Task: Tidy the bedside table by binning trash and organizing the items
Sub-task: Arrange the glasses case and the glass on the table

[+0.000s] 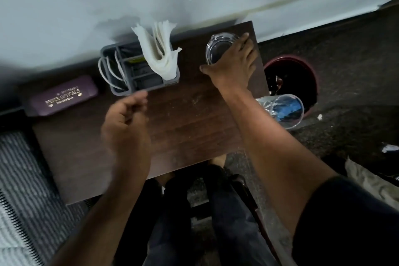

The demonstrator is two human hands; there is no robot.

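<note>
Two hands work above the dark brown wooden bedside table [190, 119], whose middle lies bare between them. Your right hand [232, 65] wraps a clear round glass jar [218, 48] standing near the table's far right corner, close to the right edge. Your left hand [126, 123] hovers loosely curled over the table, holding nothing, blurred. A grey plastic compartment caddy [140, 71] at the wall edge holds white folded tissues [160, 49] and white cable [108, 71]. A purple spectacle case [62, 95] lies left. A maroon round bin [291, 80] sits just beyond the right edge.
</note>
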